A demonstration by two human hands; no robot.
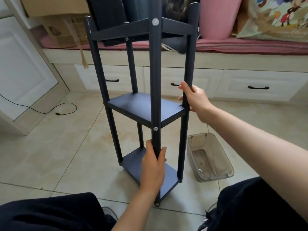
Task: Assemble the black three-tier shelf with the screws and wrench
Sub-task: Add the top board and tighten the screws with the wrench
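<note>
Head view, both hands [152, 165] gripping shelf [145, 107] posts

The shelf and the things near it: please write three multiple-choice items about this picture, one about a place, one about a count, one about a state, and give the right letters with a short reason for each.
1. Where does the clear plastic bin lie?
A. on the floor, right of the shelf
B. on the middle tier
C. on the bench

2. How many tiers does the shelf show?
A. two
B. three
C. four

3. What is the left hand doing?
A. hanging idle
B. pressing flat on the floor
C. gripping the near post

Answers: 1 A, the bin rests on tiles beside the right legs; 2 B, top, middle and bottom boards show; 3 C, thumb and fingers wrap the post.
</note>
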